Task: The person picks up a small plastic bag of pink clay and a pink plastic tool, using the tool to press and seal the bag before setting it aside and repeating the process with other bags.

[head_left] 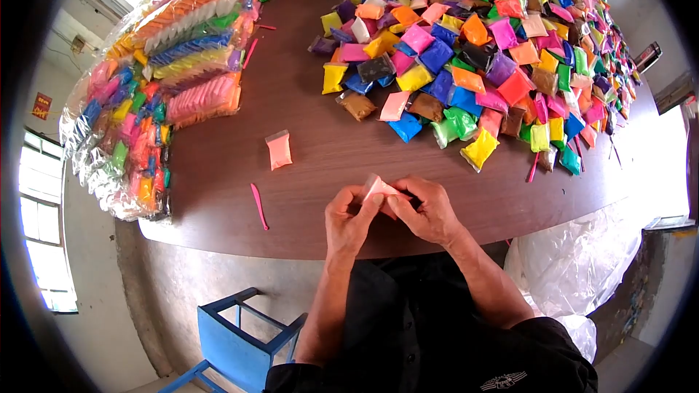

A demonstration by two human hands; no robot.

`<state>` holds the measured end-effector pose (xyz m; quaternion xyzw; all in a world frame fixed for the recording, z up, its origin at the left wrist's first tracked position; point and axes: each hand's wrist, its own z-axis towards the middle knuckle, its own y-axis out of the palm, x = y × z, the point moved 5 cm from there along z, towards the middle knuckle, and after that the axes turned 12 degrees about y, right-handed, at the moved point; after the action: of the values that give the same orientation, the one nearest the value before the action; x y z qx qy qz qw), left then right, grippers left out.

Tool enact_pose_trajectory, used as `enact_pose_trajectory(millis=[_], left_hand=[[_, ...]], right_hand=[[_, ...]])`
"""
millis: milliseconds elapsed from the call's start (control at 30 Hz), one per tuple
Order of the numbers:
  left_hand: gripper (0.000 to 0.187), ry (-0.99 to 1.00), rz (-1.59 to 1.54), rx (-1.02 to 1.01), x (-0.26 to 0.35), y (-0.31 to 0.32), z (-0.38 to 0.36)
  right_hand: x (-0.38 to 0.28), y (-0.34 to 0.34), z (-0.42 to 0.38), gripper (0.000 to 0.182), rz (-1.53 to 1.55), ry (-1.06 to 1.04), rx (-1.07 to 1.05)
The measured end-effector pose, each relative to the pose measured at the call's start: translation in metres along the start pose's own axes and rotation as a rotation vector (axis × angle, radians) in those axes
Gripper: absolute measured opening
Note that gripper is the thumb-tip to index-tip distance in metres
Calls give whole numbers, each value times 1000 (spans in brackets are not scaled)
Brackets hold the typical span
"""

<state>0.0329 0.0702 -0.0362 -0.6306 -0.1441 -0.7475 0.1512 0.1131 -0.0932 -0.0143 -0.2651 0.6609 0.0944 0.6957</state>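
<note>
Near the table's front edge, my left hand point(348, 220) and my right hand point(424, 211) meet around a small light pink packet point(378, 188) in clear plastic. The thumbs and fingers of both hands pinch it from either side, and they cover its lower part. Another pale pink packet point(279, 151) lies flat on the table, to the left and farther off. Left of my left hand rests a thin pink plastic tool point(259, 206). What the packets contain looks soft, like modelling clay, though I cannot be sure.
A big heap of colourful packets point(466, 65) covers the far right of the brown table point(218, 167). Bagged rows of packets point(196, 51) are stacked at the left. A blue stool point(237, 346) stands below left; clear plastic sheeting point(582, 258) hangs at the right.
</note>
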Motion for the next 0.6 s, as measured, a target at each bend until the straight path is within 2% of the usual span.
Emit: enact_pose_trajectory(millis=[200,333,433,500,600], left_hand=[[26,-37,-18,-94,16,8,5],[22,-29,-28,-106,4,4,4],[18,5,1,-82,2,2,2],[16,12,-98,21,1,3,1],[15,-17,-87,24,-3,0,1]], right_hand=[[8,-1,-1,18,-16,-36,-47],[7,0,0,19,-17,-18,-60],[3,1,0,20,-20,-16,-52],[1,2,0,21,16,-34,-58],[4,1,0,22,30,-6,-51]])
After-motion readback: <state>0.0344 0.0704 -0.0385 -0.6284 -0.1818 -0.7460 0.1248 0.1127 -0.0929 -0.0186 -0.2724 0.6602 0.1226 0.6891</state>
